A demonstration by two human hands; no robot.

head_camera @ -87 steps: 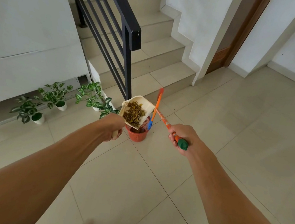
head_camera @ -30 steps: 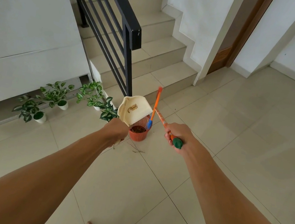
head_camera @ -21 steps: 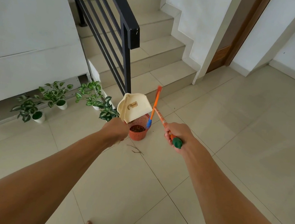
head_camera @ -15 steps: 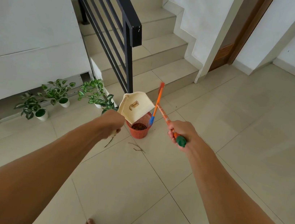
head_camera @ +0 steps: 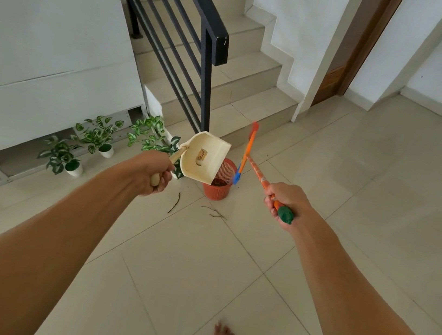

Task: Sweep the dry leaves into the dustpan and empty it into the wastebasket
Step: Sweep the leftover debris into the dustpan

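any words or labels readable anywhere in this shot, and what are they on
"CASA": on a small tan label on the back of the dustpan. The print is small and tilted, and the second letter is uncertain.
No other text can be read. The wrapping on the broom handle shows only a blurred pattern.

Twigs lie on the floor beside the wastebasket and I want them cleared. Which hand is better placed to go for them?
Right, probably. The right hand grips the broom, its head just past the twigs beside the wastebasket; the left hand holds the dustpan tilted over it.
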